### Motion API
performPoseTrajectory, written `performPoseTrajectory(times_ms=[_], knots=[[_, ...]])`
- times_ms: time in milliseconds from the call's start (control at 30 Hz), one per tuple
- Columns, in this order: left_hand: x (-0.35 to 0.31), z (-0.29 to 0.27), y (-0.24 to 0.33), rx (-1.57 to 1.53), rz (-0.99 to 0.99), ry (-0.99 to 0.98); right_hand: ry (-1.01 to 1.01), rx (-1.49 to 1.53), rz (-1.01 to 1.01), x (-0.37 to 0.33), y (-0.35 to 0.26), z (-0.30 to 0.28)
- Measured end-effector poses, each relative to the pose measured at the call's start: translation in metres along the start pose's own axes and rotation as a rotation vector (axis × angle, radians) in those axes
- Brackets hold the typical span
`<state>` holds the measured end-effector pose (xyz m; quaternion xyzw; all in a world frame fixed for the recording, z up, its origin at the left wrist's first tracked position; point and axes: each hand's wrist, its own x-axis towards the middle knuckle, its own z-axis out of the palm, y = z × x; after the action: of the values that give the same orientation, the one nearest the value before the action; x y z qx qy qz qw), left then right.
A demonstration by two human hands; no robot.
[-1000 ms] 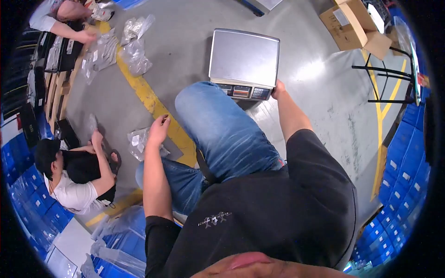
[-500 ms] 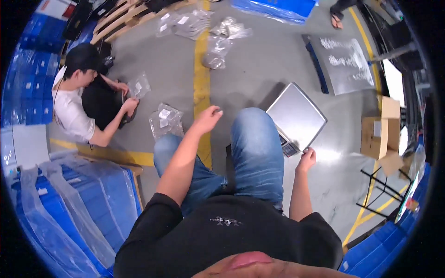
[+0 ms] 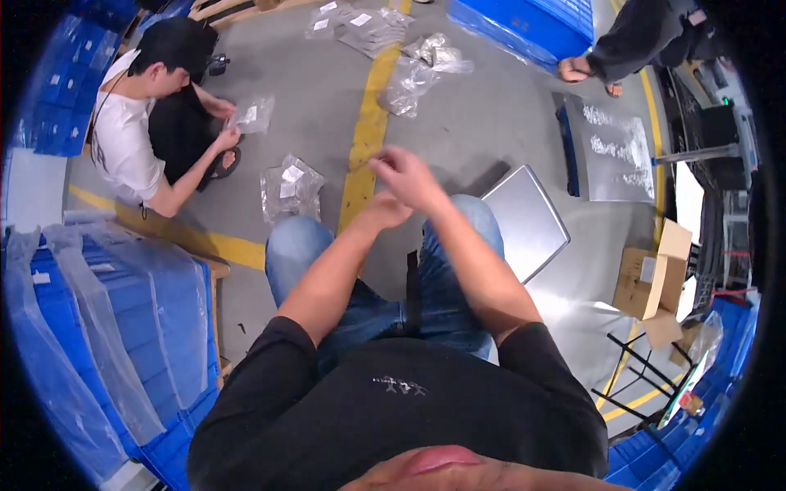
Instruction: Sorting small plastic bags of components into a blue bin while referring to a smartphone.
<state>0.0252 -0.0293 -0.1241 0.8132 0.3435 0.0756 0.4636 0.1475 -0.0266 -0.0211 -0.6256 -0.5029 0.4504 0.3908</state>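
Observation:
My hands meet in front of my knees, over the yellow floor line. My right hand [image 3: 409, 178] reaches across above the left one, its fingers drawn together in a pinch. Something thin may show at its fingertips, too small to name. Below it lies my left hand [image 3: 390, 212], its fingers partly hidden by the right hand and blurred. Beside my right knee stands a bench scale [image 3: 528, 221] with a square silver platform; neither hand touches it. A clear plastic bag with a white label [image 3: 291, 190] lies on the floor beyond my left knee.
At left a seated person [image 3: 135, 123] holds a clear bag [image 3: 252, 114]. More clear bags [image 3: 409, 86] lie ahead. Wrapped blue crates [image 3: 123, 327] stand at left. A floor scale [image 3: 610, 155], an open carton [image 3: 647, 282] and another person [image 3: 647, 37] are at right.
My right hand has left the edge of the bench scale and come across to my left hand. The view has shifted. At the upper right, the other person has come further into view.

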Motion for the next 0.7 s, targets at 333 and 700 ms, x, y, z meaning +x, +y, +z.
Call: performPoseTrajectory(times_ms=[333, 700], knots=[[-0.006, -0.004, 0.049, 0.385, -0.081, -0.408, -0.15, -0.417, 0.157, 0.021, 0.065, 0.048], [0.005, 0.035, -0.016, 0.476, -0.056, -0.385, -0.308, -0.5, 0.221, 0.024, 0.065, 0.067]])
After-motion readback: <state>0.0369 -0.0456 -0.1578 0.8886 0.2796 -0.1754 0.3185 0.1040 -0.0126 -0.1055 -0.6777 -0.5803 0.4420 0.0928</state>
